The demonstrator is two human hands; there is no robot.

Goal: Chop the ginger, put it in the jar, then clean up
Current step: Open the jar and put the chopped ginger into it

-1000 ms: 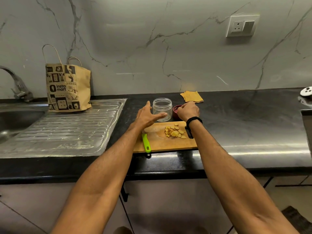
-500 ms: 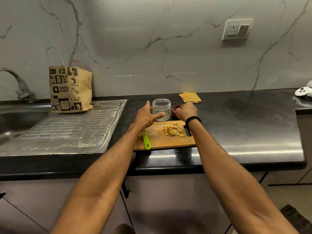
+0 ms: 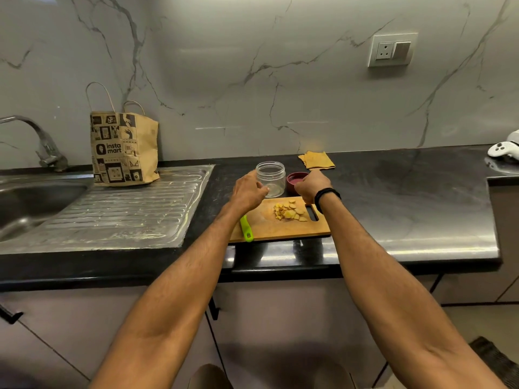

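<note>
Ginger (image 3: 289, 213): sm. yellow chunks, heaped

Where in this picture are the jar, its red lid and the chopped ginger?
jar (image 3: 273, 178), head view, on its clear side wall.
red lid (image 3: 294, 179), head view, on the inner face left of the right hand.
chopped ginger (image 3: 289, 212), head view, on the middle of the pile.

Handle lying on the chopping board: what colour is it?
The handle is bright green; head view.
</note>
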